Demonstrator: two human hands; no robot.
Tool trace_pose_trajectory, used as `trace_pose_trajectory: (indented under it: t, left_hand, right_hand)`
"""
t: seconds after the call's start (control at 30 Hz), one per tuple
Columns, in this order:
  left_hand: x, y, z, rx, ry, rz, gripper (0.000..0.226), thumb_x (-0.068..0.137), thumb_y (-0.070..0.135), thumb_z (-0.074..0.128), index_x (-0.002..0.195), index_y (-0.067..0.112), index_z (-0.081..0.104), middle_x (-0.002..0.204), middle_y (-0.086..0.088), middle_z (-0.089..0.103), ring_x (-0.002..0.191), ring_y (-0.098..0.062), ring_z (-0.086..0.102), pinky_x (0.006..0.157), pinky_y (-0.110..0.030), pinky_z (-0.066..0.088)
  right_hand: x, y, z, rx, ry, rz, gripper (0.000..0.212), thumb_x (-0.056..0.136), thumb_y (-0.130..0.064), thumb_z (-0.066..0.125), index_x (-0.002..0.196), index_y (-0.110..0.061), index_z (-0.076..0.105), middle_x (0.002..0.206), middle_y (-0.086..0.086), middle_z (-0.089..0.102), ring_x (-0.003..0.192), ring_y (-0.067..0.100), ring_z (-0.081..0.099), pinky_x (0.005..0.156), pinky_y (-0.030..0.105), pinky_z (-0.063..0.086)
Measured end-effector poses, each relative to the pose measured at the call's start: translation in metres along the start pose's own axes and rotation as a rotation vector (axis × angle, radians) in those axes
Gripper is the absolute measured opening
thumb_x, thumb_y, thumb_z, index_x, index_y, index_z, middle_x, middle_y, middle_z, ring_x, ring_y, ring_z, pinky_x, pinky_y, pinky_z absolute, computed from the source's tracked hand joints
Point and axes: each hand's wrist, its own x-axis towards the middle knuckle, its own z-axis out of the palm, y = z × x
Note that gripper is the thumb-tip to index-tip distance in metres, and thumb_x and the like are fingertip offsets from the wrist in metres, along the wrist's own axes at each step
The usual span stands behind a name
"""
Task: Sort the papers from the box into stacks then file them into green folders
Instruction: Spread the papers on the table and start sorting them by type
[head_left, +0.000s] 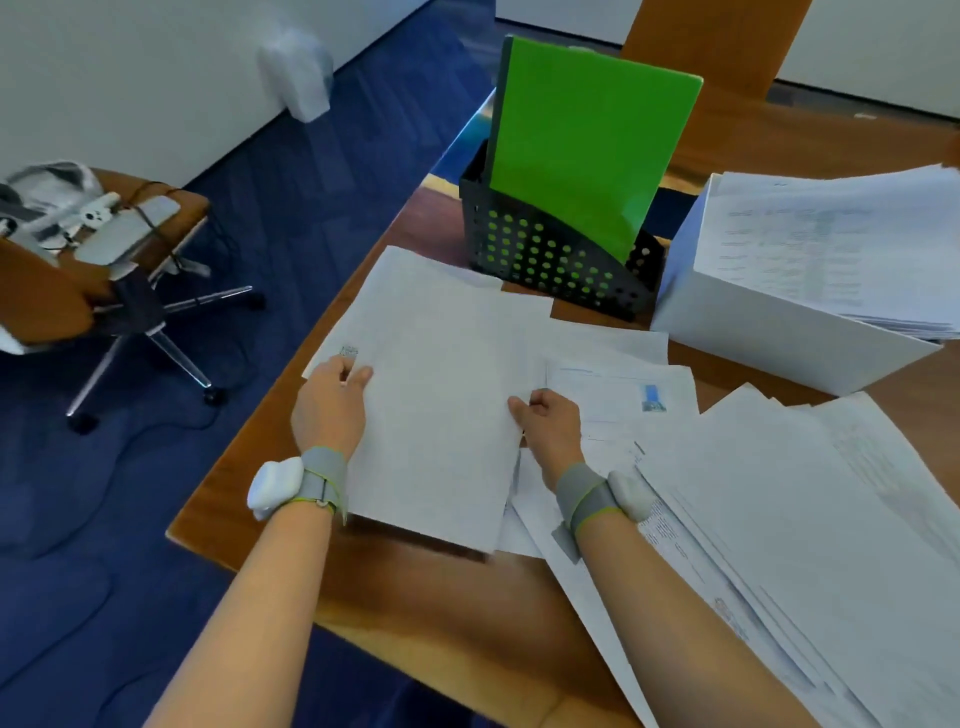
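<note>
- Left hand (332, 400): closed on the left edge of a sheaf (436, 415), thumb on top, fingers hidden beneath the paper.
- Right hand (545, 421): curled shut on the sheaf's right edge; fingertips tucked out of sight.
- Sheaf: white sheets, held between both hands above the near left part of the worktop (415, 597); near corner casts a shadow on the wood. Print too faint to read; a small grey mark near the left thumb cannot be made out.
- Wristbands (322, 478): grey, one per wrist, each carrying a white unit.
- Loose papers (779, 519): overlapping spread on the worktop to the right, partly under the right forearm, cut off by the right and lower edges. One sheet bears a small blue picture (652, 397), blurred.
- Box (779, 332): white, right rear of the worktop, filled with a stack of printed sheets; its right side runs out of view.
- Folder (587, 150): green, upright and leaning in a black perforated rack (550, 265) just left of the box; lower part hidden by the rack, green showing through the holes. How many folders stand there cannot be told.
- Chair (104, 270): brown seat, on the blue floor at left, well apart from the worktop; heaped with grey and white items and cables, not identifiable.
- White object (296, 73): against the far wall, blurred.
</note>
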Motion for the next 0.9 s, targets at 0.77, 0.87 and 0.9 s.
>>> trace_pose_trajectory:
  t: [0.77,0.87,0.9]
  left_hand:
    - [-0.086,-0.098,0.047,0.554,-0.36,0.116,0.057,0.096,0.054,0.027,0.148,0.04,0.011,0.159,0.0,-0.01,0.146,-0.027,-0.01,0.112,-0.062,0.0]
    - [-0.081,-0.084,0.048,0.472,-0.32,0.125,0.055,0.097,0.049,0.033,0.148,0.035,0.019,0.16,-0.002,-0.004,0.147,-0.027,-0.005,0.114,-0.056,0.001]
    - [-0.079,-0.076,0.05,0.406,-0.282,0.143,0.053,0.097,0.046,0.037,0.146,0.032,0.025,0.159,-0.003,0.004,0.147,-0.027,0.001,0.116,-0.052,0.005]
  right_hand:
    - [-0.025,0.064,0.006,-0.753,0.157,-0.261,0.025,0.088,-0.03,0.062,0.107,-0.013,0.06,0.109,0.008,0.058,0.106,0.026,0.05,0.083,0.034,0.04]
    - [-0.022,0.072,-0.003,-0.872,0.189,-0.289,0.035,0.09,-0.03,0.06,0.12,-0.014,0.057,0.135,0.008,0.049,0.126,0.027,0.04,0.098,0.037,0.033]
    - [-0.023,0.074,-0.005,-0.876,0.212,-0.289,0.037,0.09,-0.031,0.059,0.124,-0.015,0.056,0.142,0.008,0.044,0.132,0.027,0.036,0.103,0.038,0.029]
